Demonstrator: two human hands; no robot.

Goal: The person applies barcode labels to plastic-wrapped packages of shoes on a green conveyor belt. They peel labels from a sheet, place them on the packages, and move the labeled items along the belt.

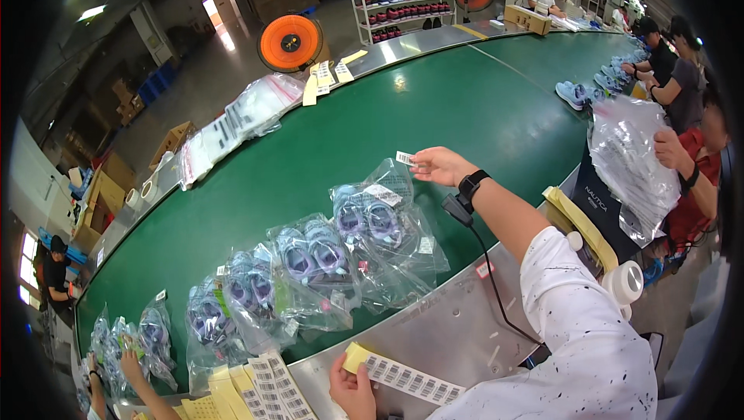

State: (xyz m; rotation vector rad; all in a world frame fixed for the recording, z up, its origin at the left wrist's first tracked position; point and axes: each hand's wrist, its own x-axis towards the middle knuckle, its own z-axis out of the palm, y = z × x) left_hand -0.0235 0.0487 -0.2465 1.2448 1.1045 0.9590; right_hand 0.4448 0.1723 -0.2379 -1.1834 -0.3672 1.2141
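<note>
- Currently, a label [404, 159] is pinched above the green belt [457, 110] by the right fingers [426, 160].
- A label strip [415, 380] is held over the counter [438, 331] by the left fingers [361, 378].
- Bagged shoes [314, 251] are lined up between.

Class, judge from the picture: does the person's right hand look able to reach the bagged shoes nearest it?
Probably yes: the right hand is close to the bagged shoes, with nothing visible between, though it holds a white label.

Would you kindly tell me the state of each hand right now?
Left hand: closed, holding a barcode label strip.
Right hand: closed, pinching a small barcode label.
</note>
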